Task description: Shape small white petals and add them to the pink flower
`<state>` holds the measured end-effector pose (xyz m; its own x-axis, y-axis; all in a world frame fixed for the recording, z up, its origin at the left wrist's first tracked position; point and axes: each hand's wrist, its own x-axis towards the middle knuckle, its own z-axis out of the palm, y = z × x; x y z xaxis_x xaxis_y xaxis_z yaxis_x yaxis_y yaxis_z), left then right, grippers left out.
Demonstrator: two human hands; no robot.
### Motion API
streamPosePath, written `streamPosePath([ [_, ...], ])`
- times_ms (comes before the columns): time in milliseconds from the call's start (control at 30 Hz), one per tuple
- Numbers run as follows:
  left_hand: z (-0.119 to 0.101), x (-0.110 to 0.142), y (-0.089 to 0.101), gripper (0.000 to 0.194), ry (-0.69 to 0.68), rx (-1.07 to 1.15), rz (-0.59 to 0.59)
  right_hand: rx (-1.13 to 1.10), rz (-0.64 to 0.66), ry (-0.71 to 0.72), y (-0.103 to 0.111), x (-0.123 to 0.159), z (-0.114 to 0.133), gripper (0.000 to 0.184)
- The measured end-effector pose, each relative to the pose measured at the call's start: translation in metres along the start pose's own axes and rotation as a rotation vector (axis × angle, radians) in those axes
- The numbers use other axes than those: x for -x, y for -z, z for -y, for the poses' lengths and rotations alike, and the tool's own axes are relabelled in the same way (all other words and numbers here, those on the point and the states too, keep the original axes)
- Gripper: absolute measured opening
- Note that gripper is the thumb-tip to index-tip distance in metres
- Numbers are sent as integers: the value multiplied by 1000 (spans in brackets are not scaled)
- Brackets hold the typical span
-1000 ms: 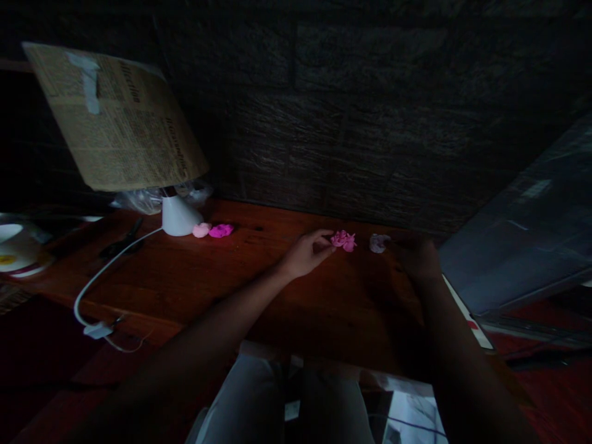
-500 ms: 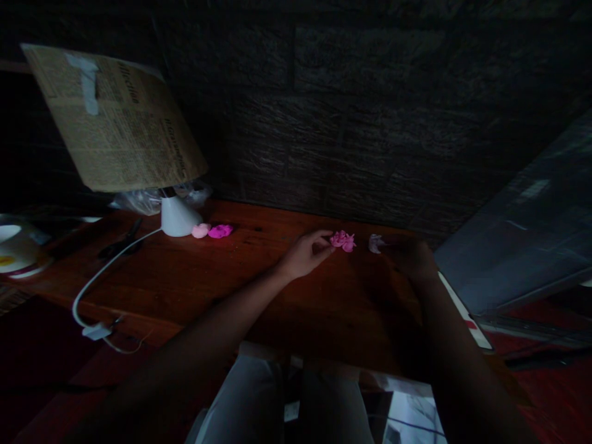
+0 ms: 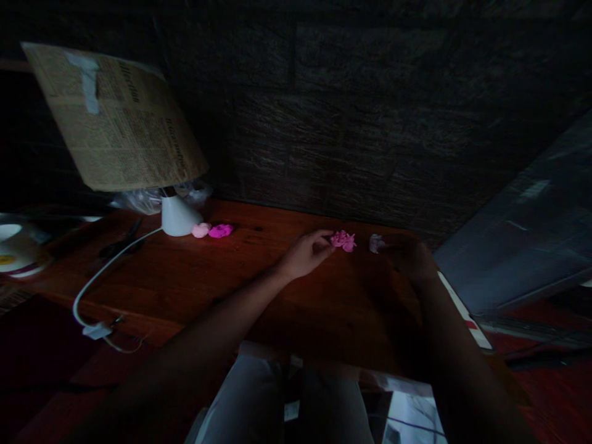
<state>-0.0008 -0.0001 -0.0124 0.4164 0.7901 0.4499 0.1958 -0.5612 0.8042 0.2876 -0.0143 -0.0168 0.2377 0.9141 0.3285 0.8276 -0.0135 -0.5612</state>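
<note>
My left hand (image 3: 305,254) has its thumb and fingertips closed on the left edge of a pink, ruffled, flower-like piece (image 3: 343,241) at the table's far side. Just to the right of it, a smaller pale greyish-lilac ruffled piece (image 3: 375,243) sits at the fingertips of my right hand (image 3: 409,254). Deep shadow darkens that hand, but its fingers look pinched on the pale piece. A light pink lump (image 3: 201,230) and a bright magenta lump (image 3: 221,230) lie side by side by the lamp, away from both hands.
A lamp with a newspaper shade (image 3: 134,123) and a white base (image 3: 179,216) stands left on the wooden table (image 3: 259,283). Its white cord (image 3: 99,271) hangs over the front edge. Dark scissors (image 3: 123,245) and a white cup (image 3: 16,250) lie farther left. Behind is a dark brick wall (image 3: 314,123).
</note>
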Motion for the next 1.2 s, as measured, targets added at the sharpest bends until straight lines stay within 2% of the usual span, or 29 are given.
streamPosePath([
  [167,-1,0,1,36,2,-26,2,-43,6,-73,3,1,8,36],
  [300,1,-3,11,35,48,-162,13,-134,-49,-61,8,4,17,33],
  [367,4,-5,21,30,98,-326,38,-160,-137,-45,13,6,22,28],
  [433,6,-6,33,28,155,-528,60,-166,-252,-88,18,9,26,31],
  [500,8,-6,44,31,221,-637,113,-161,-384,-146,21,11,30,35],
  [567,9,-5,53,33,299,-656,168,-153,-465,-172,23,12,32,39],
  [633,11,-4,57,34,329,-621,225,-153,-475,-171,22,11,32,41],
  [767,18,-5,52,23,252,-476,197,-170,-456,-125,14,10,35,40],
  [833,21,-7,45,14,206,-338,187,-240,-420,-65,5,14,43,40],
  [867,22,-8,42,10,192,-249,158,-298,-348,-27,-1,17,50,40],
  [967,22,-11,33,12,190,44,102,-466,-25,102,-22,31,74,40],
  [1067,20,-10,27,20,199,233,112,-524,249,172,-38,43,93,38],
  [1133,19,-9,25,23,205,291,129,-545,324,226,-43,46,97,39],
  [1200,18,-8,23,26,204,334,157,-554,339,240,-45,46,95,39],
])
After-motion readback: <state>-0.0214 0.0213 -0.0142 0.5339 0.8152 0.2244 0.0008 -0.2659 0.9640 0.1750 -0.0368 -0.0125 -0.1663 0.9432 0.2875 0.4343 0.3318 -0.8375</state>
